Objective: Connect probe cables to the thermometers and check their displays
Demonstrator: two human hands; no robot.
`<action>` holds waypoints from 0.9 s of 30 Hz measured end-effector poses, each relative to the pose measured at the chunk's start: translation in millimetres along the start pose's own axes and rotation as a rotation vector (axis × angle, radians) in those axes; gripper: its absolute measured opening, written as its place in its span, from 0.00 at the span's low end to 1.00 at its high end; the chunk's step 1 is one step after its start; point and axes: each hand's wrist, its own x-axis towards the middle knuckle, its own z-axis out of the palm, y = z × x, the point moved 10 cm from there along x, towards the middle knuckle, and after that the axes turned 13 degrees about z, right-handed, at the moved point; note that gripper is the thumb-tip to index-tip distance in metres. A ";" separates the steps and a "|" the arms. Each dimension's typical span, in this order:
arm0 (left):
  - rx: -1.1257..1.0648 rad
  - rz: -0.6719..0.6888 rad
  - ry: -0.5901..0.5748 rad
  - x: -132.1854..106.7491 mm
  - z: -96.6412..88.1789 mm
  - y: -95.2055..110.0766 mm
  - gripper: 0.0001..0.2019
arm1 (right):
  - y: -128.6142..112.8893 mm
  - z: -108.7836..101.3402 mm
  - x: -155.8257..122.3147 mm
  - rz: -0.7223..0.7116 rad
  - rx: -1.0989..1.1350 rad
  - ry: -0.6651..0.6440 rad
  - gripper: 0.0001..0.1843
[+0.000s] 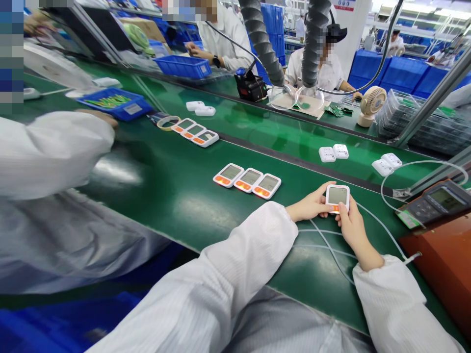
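Both hands hold one white gadget (337, 195) low over the near-right part of the green belt (176, 191). It's a small rounded rectangle of smooth plastic w/ a grey screen filling most of its face and an orange strip along the bottom, held upright and facing the camera. The left hand (309, 207) has its fingers closed on the gadget's left edge. The right hand (352, 226) wraps the right side, thumb on the orange strip. So both grips are narrow and closed on it.

The belt is glossy dark-green rubber w/ lamp glare on it. A thin white cable (331, 250) curls over it under the hands.

- Mid-belt, left of the hands: row of three gadgets (247, 179) lying flat, same white & orange look.
- Further up the belt: second row (195, 132), just beside a tape ring (168, 122).
- Far strip of the belt, past a dark seam: two pairs of white square blocks (333, 153) — matte, w/ small holes on top.
- Off the belt's right edge: orange box (445, 260) w/ a grey tester (434, 202) on top.
- Belt's left side: a co-worker's white sleeve (51, 152) of thin striped cloth, near a blue tray (116, 104).
- Beyond the belt: two ribbed grey hoses (263, 44) and a small round fan (371, 104).
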 end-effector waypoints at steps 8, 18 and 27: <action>-0.008 0.018 0.008 0.0 -1.6 -0.6 0.46 | -0.1 -0.2 0.1 -0.008 0.024 -0.005 0.37; -0.006 0.005 0.012 0.1 -1.6 -0.9 0.47 | -2.3 0.7 -1.0 -0.006 0.022 -0.007 0.38; -0.012 0.006 0.011 -0.3 -1.2 -1.2 0.48 | -2.4 0.8 -0.7 -0.008 0.021 -0.014 0.38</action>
